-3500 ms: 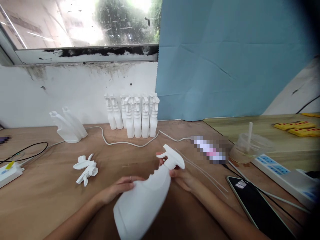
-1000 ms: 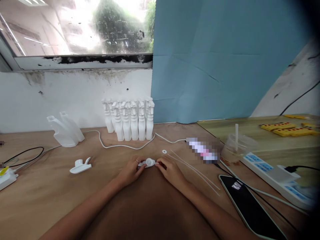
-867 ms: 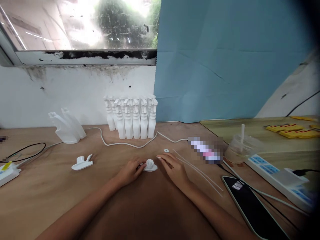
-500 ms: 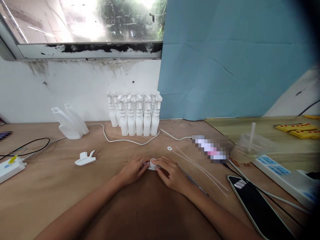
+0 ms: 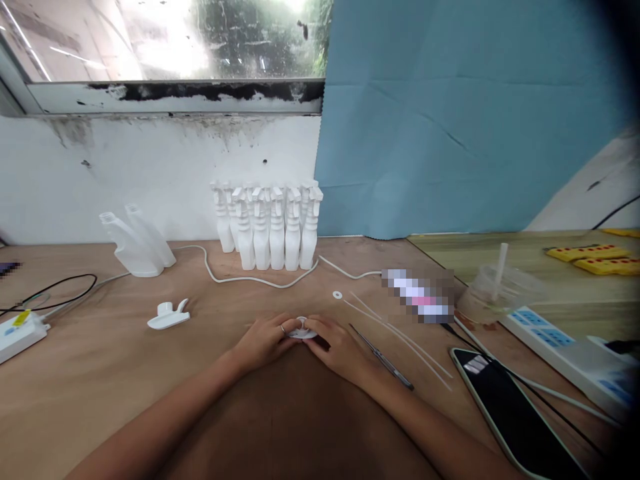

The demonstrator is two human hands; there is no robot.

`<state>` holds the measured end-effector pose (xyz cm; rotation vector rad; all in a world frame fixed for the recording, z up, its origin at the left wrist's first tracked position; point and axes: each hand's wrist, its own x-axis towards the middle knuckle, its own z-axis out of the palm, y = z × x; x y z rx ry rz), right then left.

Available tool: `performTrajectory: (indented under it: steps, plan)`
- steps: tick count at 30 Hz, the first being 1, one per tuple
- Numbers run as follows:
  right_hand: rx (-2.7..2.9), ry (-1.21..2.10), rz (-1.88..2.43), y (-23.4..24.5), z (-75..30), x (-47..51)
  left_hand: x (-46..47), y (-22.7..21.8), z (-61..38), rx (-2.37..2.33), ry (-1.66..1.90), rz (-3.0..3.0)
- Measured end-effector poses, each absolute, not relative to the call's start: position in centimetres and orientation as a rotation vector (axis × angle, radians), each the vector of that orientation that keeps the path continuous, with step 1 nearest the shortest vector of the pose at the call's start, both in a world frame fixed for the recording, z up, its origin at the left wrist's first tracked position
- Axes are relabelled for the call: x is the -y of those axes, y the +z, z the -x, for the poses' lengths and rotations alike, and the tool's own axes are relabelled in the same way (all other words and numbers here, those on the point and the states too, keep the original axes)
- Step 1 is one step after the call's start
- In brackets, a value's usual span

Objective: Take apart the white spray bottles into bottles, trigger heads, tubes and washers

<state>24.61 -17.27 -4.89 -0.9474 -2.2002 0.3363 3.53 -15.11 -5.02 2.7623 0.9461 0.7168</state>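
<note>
White and boxy, a socket strip [image 5: 23,337] lies well out to the left of the left grip, with a black cable [image 5: 55,287] looped behind it. Two bottles [image 5: 137,247] without tops stand beyond that grip to its left; nearer, on the worktop [image 5: 115,400], lies a trigger head [image 5: 170,316]. Straight beyond both hands stands a cluster of topped bottles [image 5: 270,233].

The left grip [image 5: 263,343] is closed at the left side of a small white piece [image 5: 303,331]; the right grip [image 5: 343,348] is closed at its right side, so the piece sits between them, mostly hidden by fingers. Its rounded part faces up. It would pay to steady the flat part with the left and let the right work with even, straight pressure, since a sideways push could tip something so small.

Just beyond the right grip lies a washer [image 5: 337,295], light enough to be knocked away. Just right of that grip is a slim tool [image 5: 384,360], its thin end towards the knuckles, so the wrist should stay low and quiet. Farther right come thin tubes [image 5: 415,346], then a dark phone [image 5: 517,413] and a cup [image 5: 487,300].
</note>
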Motion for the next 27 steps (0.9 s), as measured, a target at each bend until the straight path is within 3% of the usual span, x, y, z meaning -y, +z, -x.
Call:
performTrajectory:
  steps: [16, 22, 27]
  plan:
    - [2.234, 0.101, 0.889, -4.3, -24.2, 17.2, 15.1, -5.2, -3.4, -0.89, 0.742, -2.819]
    - [2.235, 0.009, 1.055, -4.4, -23.5, 18.0, 15.1, -5.8, -3.3, -0.921, 0.742, -2.87]
    - [2.209, 0.326, 1.012, -4.0, -23.2, 18.4, 15.2, -5.9, -3.3, -0.888, 0.761, -2.864]
